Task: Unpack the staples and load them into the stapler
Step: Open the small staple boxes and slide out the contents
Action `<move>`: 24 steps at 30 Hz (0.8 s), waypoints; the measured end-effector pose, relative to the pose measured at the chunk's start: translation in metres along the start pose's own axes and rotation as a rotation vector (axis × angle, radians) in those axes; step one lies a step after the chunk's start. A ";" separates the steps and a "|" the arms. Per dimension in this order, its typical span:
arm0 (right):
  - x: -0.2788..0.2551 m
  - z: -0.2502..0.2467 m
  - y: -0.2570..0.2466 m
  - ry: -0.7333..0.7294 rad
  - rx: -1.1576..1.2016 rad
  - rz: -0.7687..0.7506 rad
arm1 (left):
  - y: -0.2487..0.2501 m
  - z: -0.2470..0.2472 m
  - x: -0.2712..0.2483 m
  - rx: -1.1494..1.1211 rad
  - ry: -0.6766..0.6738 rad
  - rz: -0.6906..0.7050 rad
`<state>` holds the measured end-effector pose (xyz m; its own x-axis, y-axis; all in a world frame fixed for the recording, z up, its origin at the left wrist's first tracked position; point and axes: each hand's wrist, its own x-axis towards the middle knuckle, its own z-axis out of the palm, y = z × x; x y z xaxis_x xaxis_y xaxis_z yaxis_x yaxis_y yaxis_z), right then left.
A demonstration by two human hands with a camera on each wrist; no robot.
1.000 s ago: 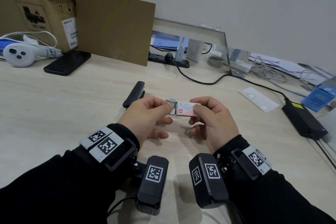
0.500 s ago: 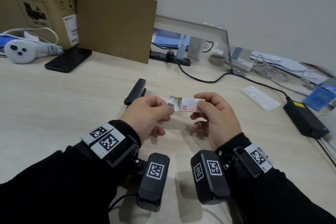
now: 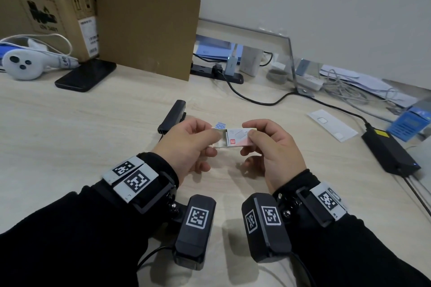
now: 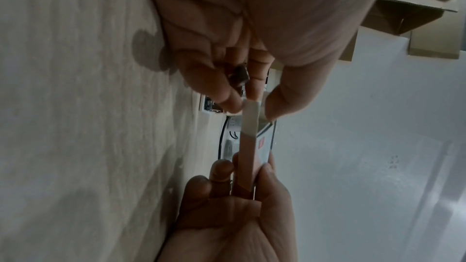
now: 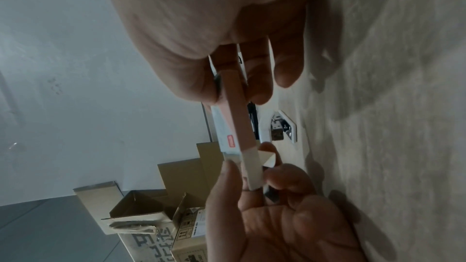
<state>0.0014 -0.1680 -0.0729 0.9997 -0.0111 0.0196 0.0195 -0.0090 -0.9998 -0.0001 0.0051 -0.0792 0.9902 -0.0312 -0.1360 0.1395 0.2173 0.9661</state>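
Broadly, the pale wood-grain bench (image 3: 70, 137) carries everything, with stacked brown cardboard boxes (image 3: 49, 14) at its far left corner and a flat brown cardboard sheet (image 3: 147, 35) leaning upright just beside them. Along the right edge lies a black rectangular power brick (image 3: 389, 154), its cable running back toward the wall, and a black smartphone (image 3: 86, 74) lies flat in front of the boxes next to a white handheld controller (image 3: 25, 65). Near the bench's middle, the slim black stapler (image 3: 172, 116) lies closed on the surface, just beyond the left hand (image 3: 186, 149) and untouched. Both hands are raised above the bench with the small white-and-pink cardboard staple box (image 3: 235, 141) held between them. The right hand (image 3: 272, 154) pinches the box's outer sleeve between thumb and fingers, and in the right wrist view the pink side of the sleeve (image 5: 237, 119) runs out from that pinch. The left hand pinches the pale inner tray (image 4: 249, 119) at the sleeve's left end, thumb on one face and fingertips on the other; the tray stands partly out of the sleeve, and a small end flap (image 5: 268, 158) hangs loose beside it.
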 end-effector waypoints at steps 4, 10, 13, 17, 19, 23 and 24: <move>-0.002 0.002 -0.002 -0.035 0.010 -0.013 | -0.004 -0.001 0.003 0.025 0.005 0.019; -0.001 0.001 -0.001 0.016 0.004 -0.025 | -0.008 -0.004 0.006 0.030 0.010 0.040; -0.001 0.000 -0.001 0.025 0.008 -0.019 | -0.009 -0.005 0.007 0.035 0.012 0.036; -0.002 -0.001 -0.002 0.035 0.018 -0.072 | -0.008 -0.004 0.006 0.033 0.019 0.035; -0.002 -0.001 -0.002 0.007 0.032 -0.079 | -0.007 -0.004 0.005 0.064 0.013 0.043; -0.003 0.000 -0.002 -0.022 0.048 -0.090 | -0.008 -0.004 0.007 0.058 0.033 0.047; -0.003 0.000 -0.002 -0.019 0.053 -0.085 | -0.008 -0.003 0.007 0.052 0.027 0.043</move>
<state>-0.0013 -0.1683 -0.0712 0.9944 0.0063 0.1050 0.1047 0.0442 -0.9935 0.0052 0.0064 -0.0887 0.9951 0.0032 -0.0990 0.0970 0.1664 0.9813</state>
